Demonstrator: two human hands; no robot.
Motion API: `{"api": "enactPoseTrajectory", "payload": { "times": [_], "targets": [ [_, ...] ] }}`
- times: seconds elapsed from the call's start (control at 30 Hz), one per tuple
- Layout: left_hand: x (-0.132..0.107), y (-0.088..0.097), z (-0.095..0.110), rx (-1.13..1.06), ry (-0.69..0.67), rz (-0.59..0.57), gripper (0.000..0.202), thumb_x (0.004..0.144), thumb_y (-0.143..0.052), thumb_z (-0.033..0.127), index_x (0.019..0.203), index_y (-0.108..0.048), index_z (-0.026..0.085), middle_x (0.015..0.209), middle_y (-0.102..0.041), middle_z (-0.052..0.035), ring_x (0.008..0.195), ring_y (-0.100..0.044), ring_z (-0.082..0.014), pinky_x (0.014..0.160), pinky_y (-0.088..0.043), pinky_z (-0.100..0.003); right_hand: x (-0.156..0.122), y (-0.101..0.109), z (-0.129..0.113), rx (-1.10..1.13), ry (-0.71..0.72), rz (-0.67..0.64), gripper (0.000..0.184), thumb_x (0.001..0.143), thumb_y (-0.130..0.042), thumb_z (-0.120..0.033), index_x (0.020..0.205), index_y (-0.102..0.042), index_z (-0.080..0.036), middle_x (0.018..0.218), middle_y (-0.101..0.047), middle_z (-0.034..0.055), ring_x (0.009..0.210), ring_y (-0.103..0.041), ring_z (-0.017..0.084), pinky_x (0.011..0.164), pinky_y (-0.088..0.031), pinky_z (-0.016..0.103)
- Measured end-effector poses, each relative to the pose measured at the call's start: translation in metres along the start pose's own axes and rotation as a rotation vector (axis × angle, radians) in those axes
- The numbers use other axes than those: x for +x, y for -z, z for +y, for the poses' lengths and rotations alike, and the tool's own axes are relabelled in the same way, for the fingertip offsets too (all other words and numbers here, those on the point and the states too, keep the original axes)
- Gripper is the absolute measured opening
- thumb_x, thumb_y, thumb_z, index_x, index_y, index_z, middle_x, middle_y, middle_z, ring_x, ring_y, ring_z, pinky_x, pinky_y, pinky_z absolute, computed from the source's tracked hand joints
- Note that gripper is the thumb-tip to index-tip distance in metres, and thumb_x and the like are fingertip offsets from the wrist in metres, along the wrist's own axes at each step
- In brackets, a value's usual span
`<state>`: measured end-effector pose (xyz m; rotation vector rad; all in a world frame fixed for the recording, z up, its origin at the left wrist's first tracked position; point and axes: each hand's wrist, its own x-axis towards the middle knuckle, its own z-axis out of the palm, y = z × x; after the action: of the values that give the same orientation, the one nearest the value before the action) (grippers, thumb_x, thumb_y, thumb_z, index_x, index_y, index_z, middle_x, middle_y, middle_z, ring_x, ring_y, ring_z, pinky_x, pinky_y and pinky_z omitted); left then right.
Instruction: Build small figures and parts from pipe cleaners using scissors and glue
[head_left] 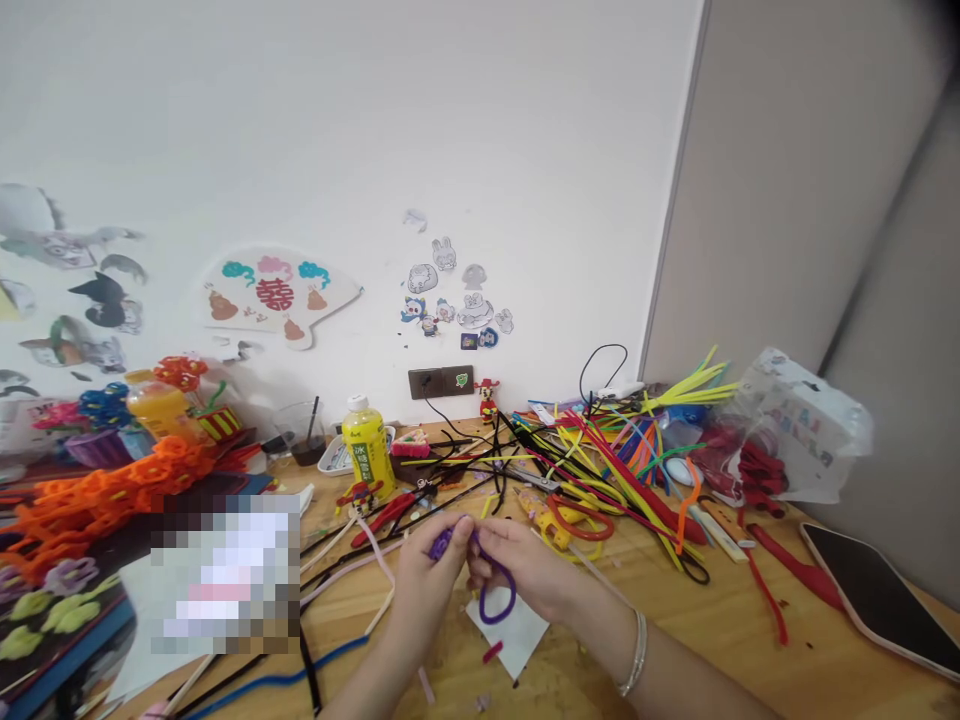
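Both my hands meet over the wooden table, pinching a purple pipe cleaner. My left hand is closed on its upper end near a small purple twist. Closed too, my right hand grips the wire where it bends into a loop that hangs below my fingers. A silver bracelet circles my right wrist. Under the loop lies a white scrap of paper.
A tangled heap of coloured pipe cleaners lies behind my hands. A yellow bottle stands to the left, orange flower shapes fill the far left, a plastic bag sits at the right, and a dark phone lies at the right edge.
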<state>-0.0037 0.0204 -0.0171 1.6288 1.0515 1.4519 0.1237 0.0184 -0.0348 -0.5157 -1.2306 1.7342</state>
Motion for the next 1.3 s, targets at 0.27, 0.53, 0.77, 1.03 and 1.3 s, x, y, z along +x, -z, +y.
{"api": "enactPoseTrajectory", "payload": {
  "times": [0.27,0.53,0.77,1.03,1.3],
  "targets": [
    [0.001,-0.001,0.004,-0.26,0.221,0.086,0.03,0.068,-0.059,0.046,0.064,-0.055,0.017,0.041,-0.039,0.0081,0.034,-0.032,-0.0043,0.032,-0.024,-0.014,-0.001,0.007,-0.01,-0.779,0.262,0.069,0.038,0.087,-0.032,-0.048,0.065,-0.041,-0.018,0.058,-0.036,-0.0047,0.053,-0.035,0.009,0.05,-0.027,0.021],
    [0.009,0.008,0.002,-0.382,0.188,0.142,0.023,0.074,-0.057,0.04,0.068,-0.055,0.018,0.043,-0.038,0.0087,0.035,-0.031,-0.0033,0.033,-0.025,-0.014,0.005,0.032,-0.008,-1.261,0.429,0.205,0.037,0.09,-0.025,-0.04,0.063,-0.04,-0.019,0.061,-0.041,-0.0021,0.059,-0.04,0.012,0.054,-0.028,0.023],
    [0.013,0.013,0.005,-0.433,0.172,0.171,0.021,0.073,-0.059,0.038,0.068,-0.056,0.018,0.044,-0.038,0.0089,0.036,-0.031,-0.003,0.034,-0.025,-0.014,0.009,0.049,-0.013,-1.246,0.434,0.255,0.037,0.09,-0.026,-0.04,0.061,-0.038,-0.019,0.061,-0.041,-0.0019,0.06,-0.04,0.013,0.057,-0.028,0.024],
    [0.013,0.013,0.007,-0.452,0.182,0.168,0.02,0.073,-0.059,0.037,0.069,-0.056,0.018,0.044,-0.038,0.0093,0.035,-0.032,-0.0032,0.035,-0.027,-0.014,0.008,0.055,-0.018,-1.155,0.413,0.281,0.038,0.087,-0.034,-0.04,0.058,-0.044,-0.018,0.056,-0.041,-0.0026,0.056,-0.039,0.012,0.053,-0.027,0.023],
    [0.013,0.013,0.011,-0.471,0.189,0.183,0.02,0.073,-0.059,0.037,0.067,-0.055,0.018,0.043,-0.038,0.0095,0.035,-0.032,-0.0031,0.034,-0.027,-0.014,0.009,0.057,-0.023,-0.95,0.367,0.294,0.036,0.083,-0.042,-0.042,0.059,-0.051,-0.017,0.054,-0.045,-0.0027,0.053,-0.044,0.011,0.052,-0.033,0.022]
  ]
}}
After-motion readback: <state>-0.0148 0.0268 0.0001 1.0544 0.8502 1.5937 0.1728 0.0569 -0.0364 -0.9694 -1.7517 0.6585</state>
